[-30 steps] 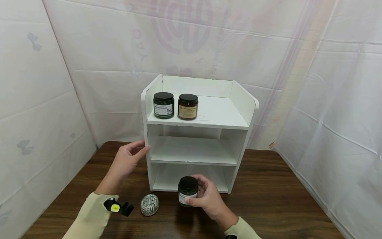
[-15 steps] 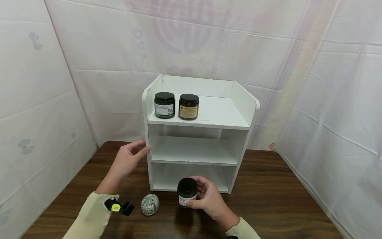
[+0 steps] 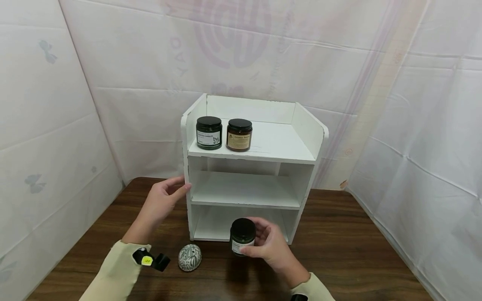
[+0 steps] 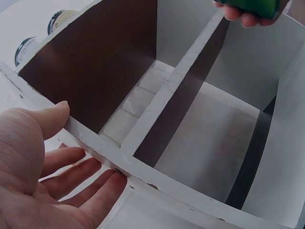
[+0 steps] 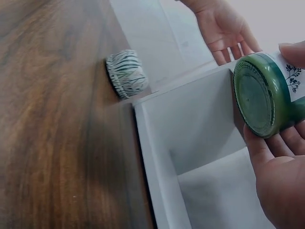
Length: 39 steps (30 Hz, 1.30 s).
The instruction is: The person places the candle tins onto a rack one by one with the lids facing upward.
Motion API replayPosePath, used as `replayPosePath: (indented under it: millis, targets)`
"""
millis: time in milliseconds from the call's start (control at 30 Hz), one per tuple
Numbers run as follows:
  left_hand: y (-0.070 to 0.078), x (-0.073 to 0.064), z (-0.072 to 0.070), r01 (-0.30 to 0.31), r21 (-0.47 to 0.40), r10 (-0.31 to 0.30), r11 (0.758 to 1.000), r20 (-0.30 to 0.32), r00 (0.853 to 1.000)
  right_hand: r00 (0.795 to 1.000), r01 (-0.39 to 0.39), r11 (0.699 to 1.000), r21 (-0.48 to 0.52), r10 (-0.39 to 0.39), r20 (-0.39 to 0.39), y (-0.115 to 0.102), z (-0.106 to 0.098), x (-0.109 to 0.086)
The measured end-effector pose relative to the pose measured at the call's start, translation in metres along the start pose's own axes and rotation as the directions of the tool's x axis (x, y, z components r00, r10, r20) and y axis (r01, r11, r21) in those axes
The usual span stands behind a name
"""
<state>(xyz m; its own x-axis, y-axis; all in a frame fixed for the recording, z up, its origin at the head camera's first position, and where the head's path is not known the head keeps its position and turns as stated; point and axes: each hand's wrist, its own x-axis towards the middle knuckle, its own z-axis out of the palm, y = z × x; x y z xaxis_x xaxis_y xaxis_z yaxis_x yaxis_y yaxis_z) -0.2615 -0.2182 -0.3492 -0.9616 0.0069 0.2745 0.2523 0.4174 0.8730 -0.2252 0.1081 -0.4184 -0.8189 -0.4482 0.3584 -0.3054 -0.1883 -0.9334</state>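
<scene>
My right hand (image 3: 272, 246) grips a dark green candle jar (image 3: 242, 240) with a black lid and a white label. It holds the jar in the air, upright, before the lowest compartment of a white shelf unit (image 3: 244, 204). In the right wrist view the underside of the green jar (image 5: 255, 98) shows. My left hand (image 3: 161, 198) touches the unit's left side panel. In the left wrist view the thumb (image 4: 52, 118) lies at the panel's front edge, while the loosely extended fingers (image 4: 95, 183) touch its outer side.
On the top shelf stand a green candle jar (image 3: 208, 138) and an amber candle jar (image 3: 239, 140), both black-lidded. A rounded, leaf-patterned object (image 3: 190, 257) sits on the brown wooden table (image 3: 339, 251), front left of the unit. White sheeting (image 3: 143, 117) hangs behind and at both sides.
My right hand has carried the green candle jar slightly to the right and toward the shelf unit. My left hand stays at the side panel, and the other jars have not moved.
</scene>
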Motion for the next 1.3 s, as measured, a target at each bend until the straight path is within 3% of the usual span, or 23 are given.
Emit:
replayPosePath:
  millis: [300,833,1100,1300]
  targets:
    - [0.001,0.0,0.0,0.0,0.014,0.0,1.0,-0.004,1.0,0.997,0.076,0.997,0.028,-0.076,0.003,-0.008,-0.003,0.002]
    - [0.001,0.0,0.001,-0.013,0.01,0.013,1.0,-0.004,1.0,0.998,0.064,0.998,-0.029,-0.064,-0.029,-0.024,-0.01,0.004]
    - [-0.001,0.001,0.001,-0.015,0.011,0.015,1.0,-0.009,1.0,0.997,0.016,0.997,-0.072,-0.021,-0.08,-0.036,-0.013,0.003]
    - [-0.001,0.0,0.001,-0.01,0.011,0.01,1.0,-0.009,1.0,0.994,0.033,0.997,-0.076,-0.041,-0.097,-0.042,-0.014,0.004]
